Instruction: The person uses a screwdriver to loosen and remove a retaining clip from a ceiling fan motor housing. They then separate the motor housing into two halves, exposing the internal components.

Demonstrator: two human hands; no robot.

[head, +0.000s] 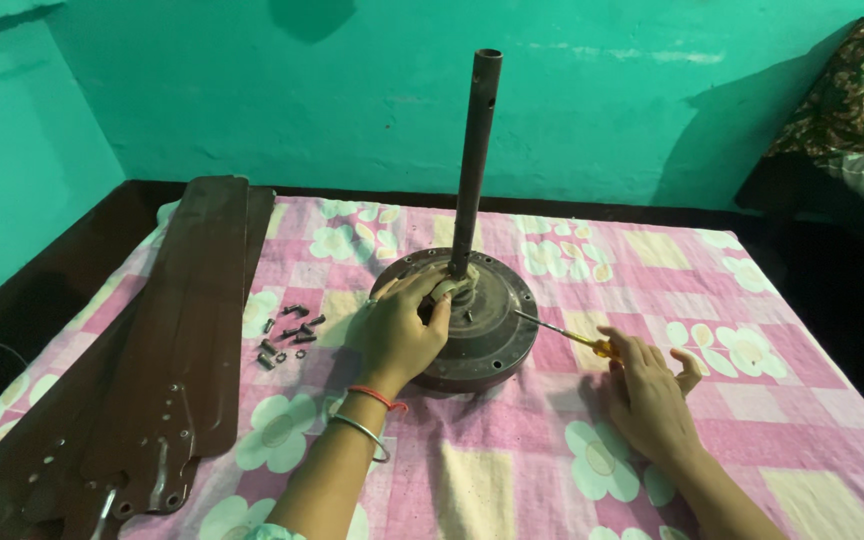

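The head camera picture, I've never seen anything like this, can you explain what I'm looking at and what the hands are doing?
This single picture comes from a camera worn on a person's head, looking down at their own two bare hands over a pink flowered cloth. In the middle sits a round brown fan motor with a long rod standing upright from it. The left hand rests on the motor's top, near the rod's base. The right hand lies on the cloth, fingers on a screwdriver with a yellow handle whose tip reaches the motor's edge. To the left lie stacked brown fan blades and a small heap of screws. Behind is a green wall.
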